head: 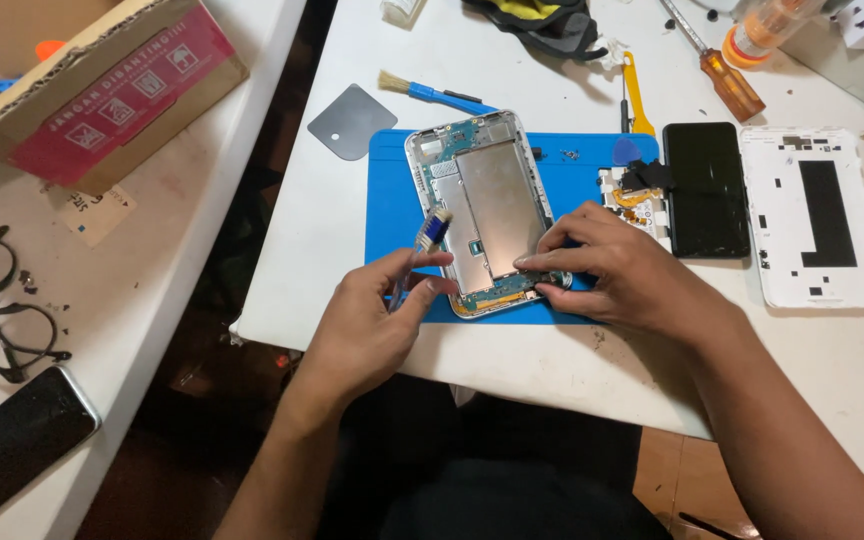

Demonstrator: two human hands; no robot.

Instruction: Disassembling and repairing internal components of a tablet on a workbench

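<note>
The left hand (367,320) is pinching blue-tipped metal tweezers (422,250) between thumb and fingers, angling them toward the opened silver-framed tablet body (487,210), which is lying on the blue rubber mat (392,190) at the middle of the white bench (332,290). The right hand (617,270) is steadying the tablet's lower corner, its fingers pressed together and covering the part beneath, which is staying hard to make out.

Single view only, worn on the head, looking steeply down and slightly forward over the white surface (552,80). Close enough that both forearms enter from the bottom edge and fill the lower half. Centred on the blue mat (392,200), with the left hand (372,320) and right hand (617,270) mid-frame. Takes in a second surface (152,250) along the left side, past a dark gap.
</note>
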